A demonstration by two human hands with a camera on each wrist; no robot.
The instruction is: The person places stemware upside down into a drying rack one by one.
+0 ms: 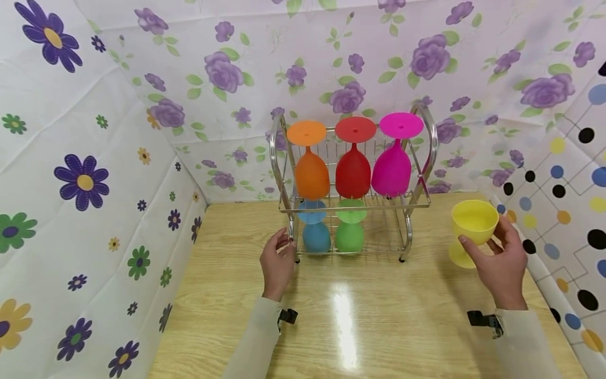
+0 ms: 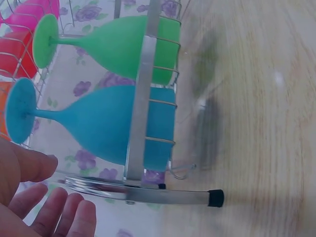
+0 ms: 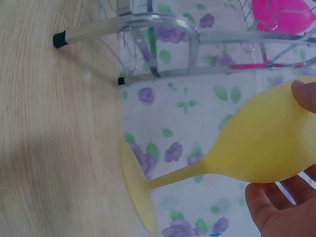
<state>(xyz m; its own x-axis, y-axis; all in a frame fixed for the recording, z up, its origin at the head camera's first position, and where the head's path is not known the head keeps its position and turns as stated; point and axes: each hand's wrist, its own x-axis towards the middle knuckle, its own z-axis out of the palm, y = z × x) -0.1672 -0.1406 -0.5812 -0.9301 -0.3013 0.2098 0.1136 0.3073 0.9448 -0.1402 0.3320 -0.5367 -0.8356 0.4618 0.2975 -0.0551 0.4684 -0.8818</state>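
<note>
On the right, my right hand (image 1: 504, 263) grips a yellow goblet (image 1: 475, 217) round its bowl, thumb on the near side. The goblet is upright, its foot (image 3: 136, 190) close over the table. My left hand (image 1: 278, 266) is at the left front leg of a metal dish rack (image 1: 355, 208), its fingers loosely bent. In the left wrist view, the thumb and fingers (image 2: 55, 210) lie on either side of that leg, with a gap between them. Upside down on the lower tier stand a blue goblet (image 1: 316, 238) and a green goblet (image 1: 349, 237).
Orange (image 1: 312, 176), red (image 1: 353, 173) and magenta (image 1: 392, 171) goblets stand upside down on the upper tier. The wooden table (image 1: 379, 316) meets a flowered back cloth (image 1: 284, 79). Patterned cloths rise at the left (image 1: 118, 237) and right (image 1: 568, 221) sides.
</note>
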